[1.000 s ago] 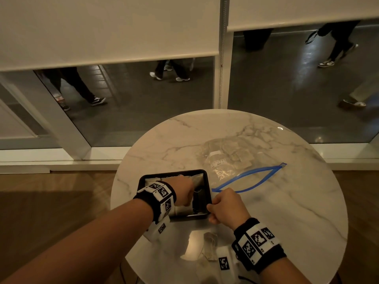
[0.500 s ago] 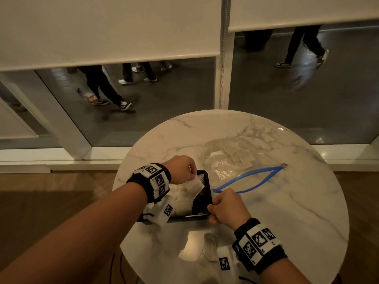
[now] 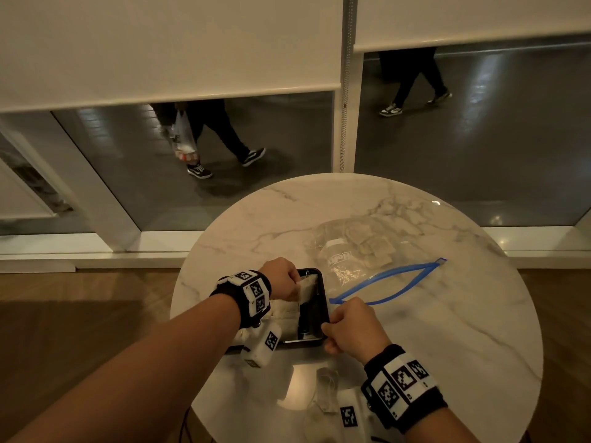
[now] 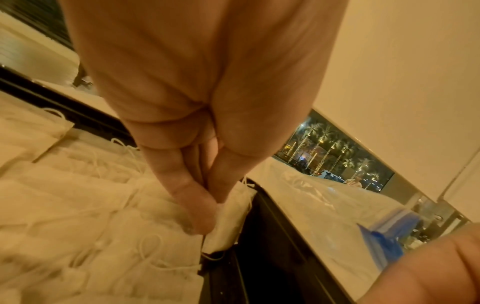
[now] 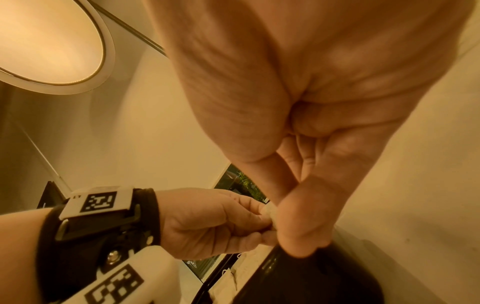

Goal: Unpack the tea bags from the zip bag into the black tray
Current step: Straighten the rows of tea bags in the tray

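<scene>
The black tray lies on the round marble table, with several white tea bags covering its left part. My left hand hovers over the tray's far end and pinches one tea bag between thumb and fingers. My right hand grips the tray's near right corner, thumb on the rim. To the right lies the clear zip bag with its blue zipper gaping; more tea bags show inside.
The table's near edge sits just below my right wrist, where a shiny reflection shows. Beyond the far edge is a window with lowered blinds; people walk on the floor outside. Wooden floor lies to the left and right.
My left hand rose from inside the tray toward its far end, lifting a tea bag in a pinch. My right hand stayed on the tray's corner.
</scene>
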Tool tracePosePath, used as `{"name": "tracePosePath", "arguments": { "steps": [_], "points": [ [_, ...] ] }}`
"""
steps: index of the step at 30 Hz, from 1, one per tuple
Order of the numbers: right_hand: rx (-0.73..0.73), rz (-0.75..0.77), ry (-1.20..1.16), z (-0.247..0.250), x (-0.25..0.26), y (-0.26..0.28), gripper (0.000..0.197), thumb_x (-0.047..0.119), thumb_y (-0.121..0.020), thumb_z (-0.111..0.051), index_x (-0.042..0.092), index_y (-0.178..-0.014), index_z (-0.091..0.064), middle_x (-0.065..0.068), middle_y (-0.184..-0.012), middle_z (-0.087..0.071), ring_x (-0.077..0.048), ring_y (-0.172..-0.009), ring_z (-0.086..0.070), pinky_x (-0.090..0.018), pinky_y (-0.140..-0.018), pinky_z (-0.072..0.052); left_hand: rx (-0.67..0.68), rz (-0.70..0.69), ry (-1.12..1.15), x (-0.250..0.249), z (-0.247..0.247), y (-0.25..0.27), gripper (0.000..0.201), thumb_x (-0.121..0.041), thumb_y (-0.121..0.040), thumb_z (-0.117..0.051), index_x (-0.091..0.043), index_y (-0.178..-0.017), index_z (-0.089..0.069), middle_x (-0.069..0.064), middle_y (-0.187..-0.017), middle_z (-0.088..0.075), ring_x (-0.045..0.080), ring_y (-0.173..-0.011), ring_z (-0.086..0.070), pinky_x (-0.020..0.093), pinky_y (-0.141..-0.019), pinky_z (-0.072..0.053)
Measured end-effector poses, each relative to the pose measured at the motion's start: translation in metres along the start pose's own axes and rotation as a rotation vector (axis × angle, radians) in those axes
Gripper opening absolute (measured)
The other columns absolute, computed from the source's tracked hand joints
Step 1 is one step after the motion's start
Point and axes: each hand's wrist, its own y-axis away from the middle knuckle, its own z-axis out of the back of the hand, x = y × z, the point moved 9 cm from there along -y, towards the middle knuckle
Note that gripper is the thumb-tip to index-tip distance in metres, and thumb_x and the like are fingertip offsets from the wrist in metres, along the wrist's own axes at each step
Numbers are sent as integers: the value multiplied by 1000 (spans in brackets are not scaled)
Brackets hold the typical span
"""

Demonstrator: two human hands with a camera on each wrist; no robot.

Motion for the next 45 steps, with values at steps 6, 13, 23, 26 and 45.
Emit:
{"name": "tracePosePath", "arguments": {
  "steps": [6, 13, 23, 26, 45],
  "points": [
    [6, -3, -3, -1, 0, 0, 14, 13, -92, -70, 10, -78, -68, -3, -65, -68, -7, -52, -66, -18, -55, -52, -81, 26, 11, 3, 3, -2, 15, -7, -77, -79, -14, -90, -75, 6, -91, -74, 22, -91, -72, 34, -80, -62],
    [1, 10, 16, 0, 1, 0, 13, 15, -92, -69, 10, -80, -69, -3, -67, -69, -7, -53, -67, -16, -56, -52, -161, -38, -161, -14, 13, -2, 10, -13, -89, -73, -5, -93, -78, 11, -88, -76, 24, -82, -74, 35, -79, -62],
    [-5, 11, 29, 0, 0, -2, 12, 17, -92, -70, 9, -83, -71, -3, -67, -71, -8, -53, -68, -16, -55, -51, -207, -144, -361, -40, 16, 2, 22, -10, -83, -71, -14, -103, -77, 9, -104, -71, 27, -92, -69, 35, -80, -60],
    [-10, 12, 26, 1, 0, -2, 13, 16, -92, -70, 9, -82, -70, -3, -67, -71, -8, -53, -68, -16, -54, -51, -195, -156, -393, -41, 13, 1, 21, -12, -87, -71, -15, -107, -77, 10, -108, -71, 28, -95, -69, 36, -83, -59],
    [-31, 59, 19, 0, -5, -6, 16, 14, -91, -71, 6, -77, -70, -6, -63, -71, -9, -47, -66, -19, -53, -52, -157, -155, -336, -42, 30, 15, 17, -14, -87, -71, -18, -100, -80, 4, -101, -75, 23, -92, -70, 37, -84, -61]
  ]
}}
